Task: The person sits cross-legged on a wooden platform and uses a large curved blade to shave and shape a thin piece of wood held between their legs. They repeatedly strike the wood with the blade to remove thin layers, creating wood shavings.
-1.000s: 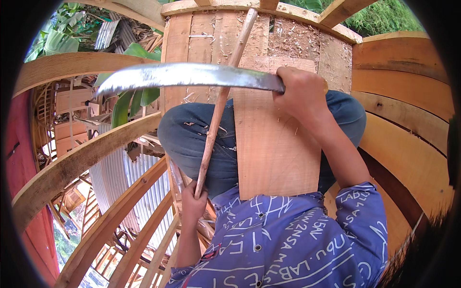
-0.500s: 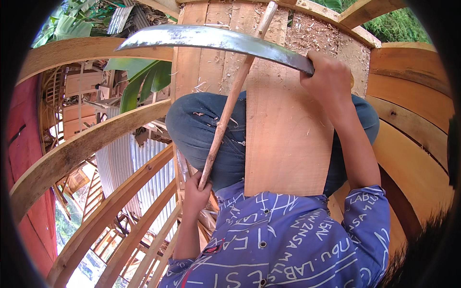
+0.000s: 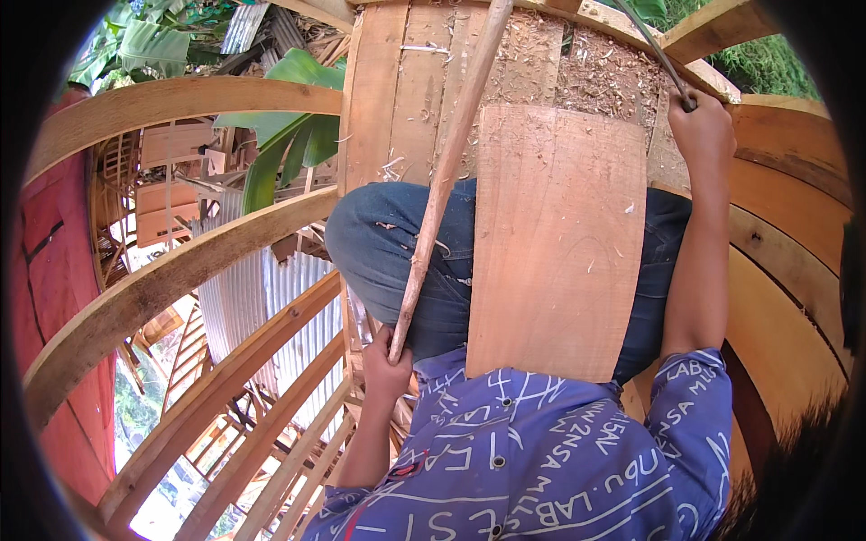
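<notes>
My left hand [image 3: 386,368] is closed around the lower end of a long wooden stick [image 3: 442,185]. The stick slants up and away over my left thigh, its far end running out of the top of the view. At the upper right, my right hand [image 3: 702,131] grips a curved machete. The machete's blade [image 3: 657,52] shows nearly edge-on as a thin dark line and points up and left, apart from the stick. My fist hides the machete's handle. Against my shirt and across my lap lies a flat wooden board [image 3: 557,252].
Wood shavings [image 3: 600,77] cover the plank floor [image 3: 372,117] ahead of me. Curved wooden rails [image 3: 180,257] run along my left, with corrugated metal sheets [image 3: 298,298] below. Plank walling [image 3: 785,243] closes in on my right. A banana leaf [image 3: 280,144] pokes in at the left.
My right hand has swung the machete up and to the right, off the stick it was crossing. The blade has turned from broadside to edge-on. My left hand keeps its hold on the stick.
</notes>
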The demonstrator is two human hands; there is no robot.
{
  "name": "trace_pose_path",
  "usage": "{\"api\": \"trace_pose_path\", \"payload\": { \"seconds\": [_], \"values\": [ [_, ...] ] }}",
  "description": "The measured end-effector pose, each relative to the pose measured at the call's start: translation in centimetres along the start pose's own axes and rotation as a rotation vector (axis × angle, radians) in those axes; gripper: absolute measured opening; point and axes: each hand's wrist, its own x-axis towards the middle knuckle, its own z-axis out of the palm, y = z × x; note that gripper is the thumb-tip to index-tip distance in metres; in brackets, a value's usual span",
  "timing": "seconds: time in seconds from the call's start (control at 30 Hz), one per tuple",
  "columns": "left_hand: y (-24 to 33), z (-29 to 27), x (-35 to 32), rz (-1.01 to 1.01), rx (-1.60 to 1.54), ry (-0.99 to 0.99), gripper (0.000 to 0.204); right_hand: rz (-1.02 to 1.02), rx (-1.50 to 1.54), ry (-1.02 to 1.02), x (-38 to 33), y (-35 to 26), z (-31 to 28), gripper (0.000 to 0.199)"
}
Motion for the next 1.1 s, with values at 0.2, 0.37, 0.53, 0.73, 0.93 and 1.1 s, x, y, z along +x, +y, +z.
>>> {"api": "trace_pose_path", "payload": {
  "seconds": [0.2,0.37,0.53,0.73,0.93,1.1],
  "values": [
    [-0.1,-0.6,0.3,-0.028,0.073,-0.056,0.013,-0.212,0.192,0.025,-3.8,-3.2,-0.3,0.018],
    [0.0,-2.3,1.3,-0.109,-0.099,-0.219,0.026,-0.55,0.408,0.037,-7.7,-6.5,-0.6,0.013],
    [-1.3,-3.7,2.3,-0.171,-0.171,-0.364,0.032,-0.765,0.404,0.128,-8.6,-8.1,-0.6,0.018],
    [0.7,-4.0,2.9,-0.201,-0.162,-0.457,0.028,-0.659,0.353,0.162,-7.9,-6.0,-0.7,0.02],
    [-0.7,-2.7,2.8,-0.146,-0.011,-0.357,0.027,-0.67,0.244,0.222,-7.1,-5.5,-0.4,0.02],
    [-1.9,-2.5,2.2,-0.017,-0.011,-0.313,0.033,-0.494,0.098,0.238,-4.7,-1.5,1.3,0.01]
  ]
}}
